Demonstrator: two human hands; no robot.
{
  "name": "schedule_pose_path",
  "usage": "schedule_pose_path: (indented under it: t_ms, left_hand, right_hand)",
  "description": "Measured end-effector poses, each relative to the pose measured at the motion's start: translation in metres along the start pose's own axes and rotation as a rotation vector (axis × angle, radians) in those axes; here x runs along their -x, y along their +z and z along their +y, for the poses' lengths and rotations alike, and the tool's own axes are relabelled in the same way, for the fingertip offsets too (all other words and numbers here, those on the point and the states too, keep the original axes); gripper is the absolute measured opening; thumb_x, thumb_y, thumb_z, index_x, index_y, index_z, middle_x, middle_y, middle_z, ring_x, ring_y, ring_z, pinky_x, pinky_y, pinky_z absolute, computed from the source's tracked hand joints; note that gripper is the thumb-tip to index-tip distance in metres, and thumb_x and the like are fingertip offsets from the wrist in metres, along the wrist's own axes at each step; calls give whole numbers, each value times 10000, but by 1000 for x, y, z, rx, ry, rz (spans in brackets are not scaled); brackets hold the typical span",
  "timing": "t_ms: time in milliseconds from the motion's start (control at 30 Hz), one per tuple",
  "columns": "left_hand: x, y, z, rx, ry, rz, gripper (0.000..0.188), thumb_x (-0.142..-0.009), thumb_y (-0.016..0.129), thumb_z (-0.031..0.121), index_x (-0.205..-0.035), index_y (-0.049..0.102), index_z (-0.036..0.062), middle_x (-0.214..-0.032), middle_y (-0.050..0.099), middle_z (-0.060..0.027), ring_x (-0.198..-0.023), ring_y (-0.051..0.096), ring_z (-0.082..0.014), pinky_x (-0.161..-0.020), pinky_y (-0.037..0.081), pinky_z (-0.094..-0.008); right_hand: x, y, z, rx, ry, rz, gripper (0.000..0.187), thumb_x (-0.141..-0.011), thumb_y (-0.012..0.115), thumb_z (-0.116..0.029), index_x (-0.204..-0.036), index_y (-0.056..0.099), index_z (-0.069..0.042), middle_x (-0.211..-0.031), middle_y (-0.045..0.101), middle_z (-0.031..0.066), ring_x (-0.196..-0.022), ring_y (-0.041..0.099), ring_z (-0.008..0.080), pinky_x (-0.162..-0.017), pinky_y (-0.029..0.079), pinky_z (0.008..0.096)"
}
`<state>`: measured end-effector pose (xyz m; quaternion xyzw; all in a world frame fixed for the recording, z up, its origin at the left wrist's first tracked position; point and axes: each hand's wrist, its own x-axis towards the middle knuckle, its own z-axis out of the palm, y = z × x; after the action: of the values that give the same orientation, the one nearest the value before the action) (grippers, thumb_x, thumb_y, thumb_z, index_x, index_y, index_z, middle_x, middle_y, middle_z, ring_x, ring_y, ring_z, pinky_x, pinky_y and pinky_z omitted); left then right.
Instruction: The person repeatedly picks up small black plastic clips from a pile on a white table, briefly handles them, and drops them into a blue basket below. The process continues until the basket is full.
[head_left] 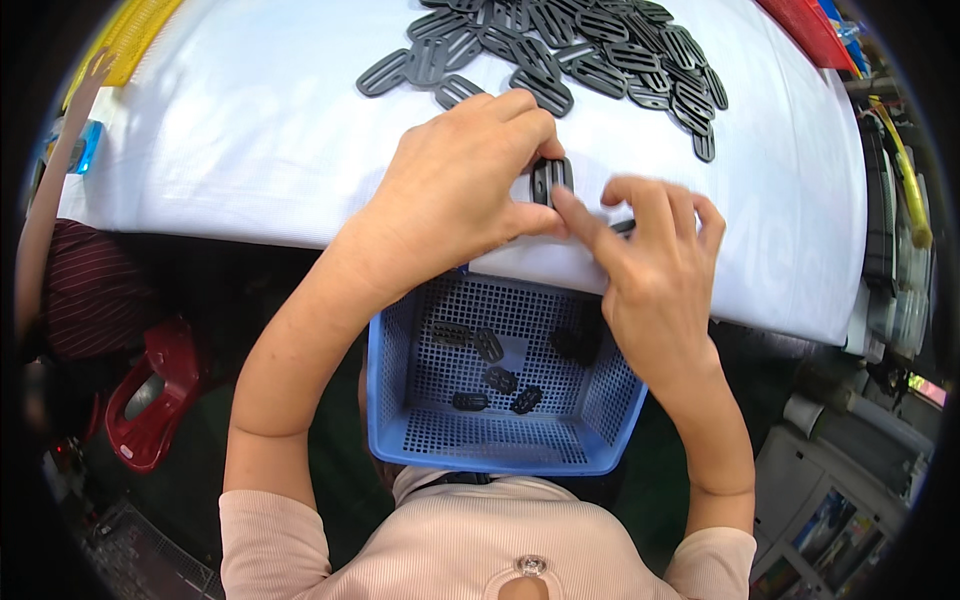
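Note:
Near the front edge of the white-covered table, my left hand (475,165) pinches a black plastic slider buckle (553,180) between thumb and fingers, its slots running lengthwise. The index fingertip of my right hand (655,245) touches the buckle's lower end. Under that hand's curled fingers shows a second black piece (623,228), mostly hidden, apparently a similar buckle; the fingers are slightly blurred. A heap of black slider buckles (600,50) lies across the far part of the table. Below the table edge, a blue perforated basket (490,455) holds several small black pieces (487,345).
A yellow mesh container (135,40) stands at the far left, and a red tray (805,30) at the far right. On the floor to the left is a red plastic stool (155,400). Another person's arm (60,170) shows at the left edge.

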<state>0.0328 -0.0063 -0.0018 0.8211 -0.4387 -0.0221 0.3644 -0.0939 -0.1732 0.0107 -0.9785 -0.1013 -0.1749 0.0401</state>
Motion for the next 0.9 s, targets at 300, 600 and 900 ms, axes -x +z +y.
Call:
schedule_pose_path:
  t_ms: [300, 600, 900]
  left_hand:
    - [0, -6, 7, -31, -17, -47, 424, -691, 830, 182, -1062, 677, 49, -1028, 636, -82, -946, 646, -275, -829, 529, -379]
    - [26, -26, 15, 302, -167, -54, 502, -765, 787, 76, -1249, 659, 36, -1191, 635, -135, -1062, 610, -333, -986, 482, -393]
    - [29, 10, 41, -343, 8, 173, 324, -809, 807, 157, -1080, 702, 14, -975, 668, -120, -884, 614, -312, -751, 505, -374]
  right_hand:
    - [-6, -4, -4, -26, 50, -16, 325, -812, 622, -38, -1082, 766, -147, -1090, 583, 44, -1009, 566, 228, -998, 332, 526]
    - [38, -38, 40, -280, 435, 170, 203, -748, 840, -51, -896, 702, -52, -919, 592, 79, -856, 594, 254, -799, 450, 352]
    - [38, -14, 44, -449, 514, 302, 141, -824, 737, 41, -943, 676, -2, -983, 627, 127, -906, 624, 275, -793, 496, 357]
